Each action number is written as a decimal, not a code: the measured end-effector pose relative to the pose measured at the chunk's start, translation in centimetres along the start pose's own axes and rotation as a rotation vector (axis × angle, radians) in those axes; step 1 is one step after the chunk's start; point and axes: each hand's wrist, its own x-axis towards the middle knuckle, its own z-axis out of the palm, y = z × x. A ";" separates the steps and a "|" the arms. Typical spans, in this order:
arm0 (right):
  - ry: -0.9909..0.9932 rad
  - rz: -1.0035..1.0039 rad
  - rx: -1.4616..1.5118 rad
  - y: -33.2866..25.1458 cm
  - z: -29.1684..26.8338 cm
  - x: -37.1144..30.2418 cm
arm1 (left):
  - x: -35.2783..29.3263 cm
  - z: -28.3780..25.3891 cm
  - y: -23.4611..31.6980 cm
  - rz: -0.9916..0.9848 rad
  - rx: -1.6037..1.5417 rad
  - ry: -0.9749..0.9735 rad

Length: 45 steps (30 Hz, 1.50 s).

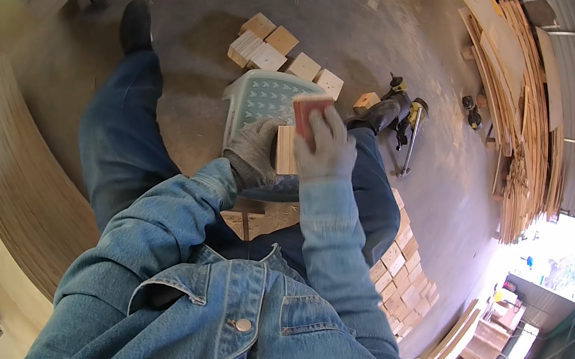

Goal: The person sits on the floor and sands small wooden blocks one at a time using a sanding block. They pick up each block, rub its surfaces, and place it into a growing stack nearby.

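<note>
My left hand point(255, 145), in a grey glove, is closed around a pale wooden block point(286, 151) in front of my lap. In my gloved right hand point(330, 145) is a reddish-brown sanding block point(310, 114), its fingers wrapped over the side. The sanding block is just above the upper end of the wooden block; whether the two touch, I cannot tell. Beneath both hands, between my knees, stands a pale green plastic stool point(234, 106) with a patterned top. My hands hide part of it.
Several cut wooden blocks point(271, 42) lie on the floor beyond the stool. One more block point(367, 101) is by my right foot, near yellow-and-black power tools point(414, 117). Rows of blocks point(404, 271) cover floor at my right. Long boards point(529, 104) lean far right; large wooden panels point(16, 154) curve along the left.
</note>
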 end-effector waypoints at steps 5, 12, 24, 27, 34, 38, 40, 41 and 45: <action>-0.005 -0.170 0.040 -0.9 -2.3 -11.4 | -0.2 0.5 0.0 -0.028 0.072 -0.081; 0.052 -0.209 -0.003 -1.5 -0.9 -5.2 | 0.5 0.9 0.0 0.080 0.028 -0.055; -0.001 -0.160 0.004 -1.6 -1.6 -8.7 | 0.1 1.0 0.0 0.084 0.192 -0.114; -0.030 -0.185 0.034 -1.4 -2.5 -11.3 | 0.0 0.7 0.2 -0.069 0.047 -0.107; 0.037 -0.100 -0.034 -2.3 -0.3 -1.0 | -0.1 1.9 -0.9 0.002 -0.032 0.077; -0.033 0.006 -0.055 -2.7 -0.3 3.1 | 0.3 1.4 -0.1 0.042 0.061 0.080; -0.031 -0.034 -0.027 -3.0 -0.8 0.9 | 0.1 1.4 -0.8 0.082 -0.027 0.093; 0.025 -0.090 -0.056 -2.0 -0.3 -1.3 | 0.3 1.4 -0.8 0.066 0.017 0.043; 0.016 -0.174 0.027 -1.4 -2.3 -10.3 | 0.0 0.6 0.0 -0.021 0.110 -0.090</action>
